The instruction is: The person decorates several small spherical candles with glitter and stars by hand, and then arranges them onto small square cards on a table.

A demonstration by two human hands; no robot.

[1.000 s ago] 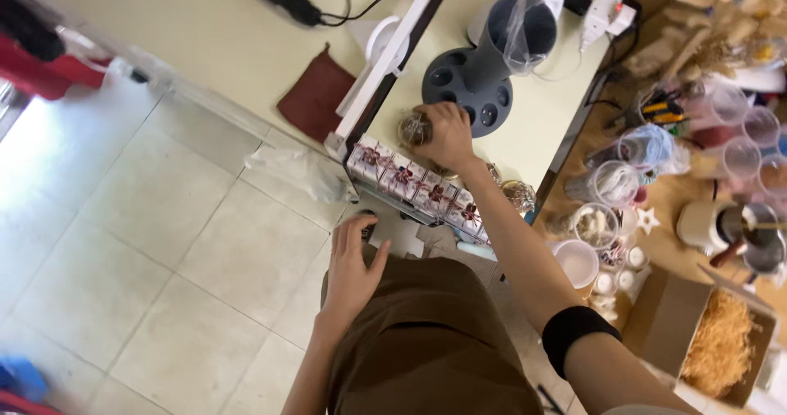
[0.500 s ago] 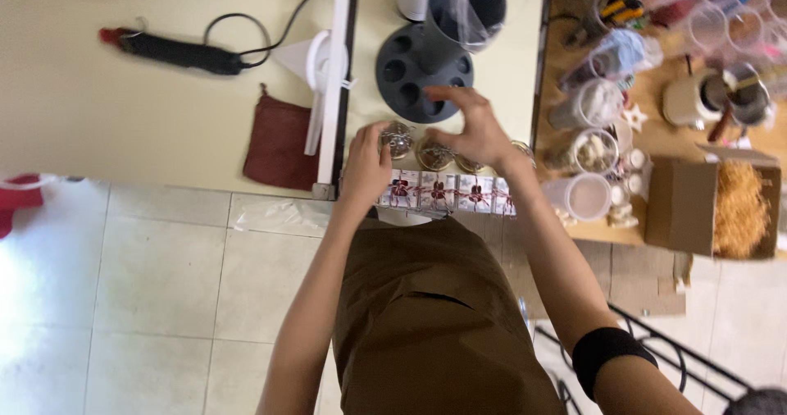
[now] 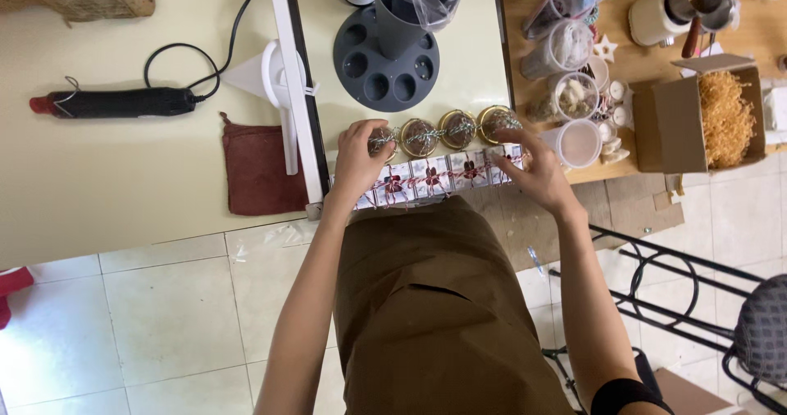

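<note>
Both arms are stretched forward to the near edge of the cream table (image 3: pixel 459 103). The left hand (image 3: pixel 359 159) is curled over the leftmost round tin (image 3: pixel 382 140), its fingers bent around it. The right hand (image 3: pixel 537 169) is held half open, fingers spread at the right end of the rows, nothing gripped. Four gold-rimmed tins are set in a line running left to right; just before them, a parallel row of small white boxes (image 3: pixel 443 175) with dark red bows is lined along the edge.
</note>
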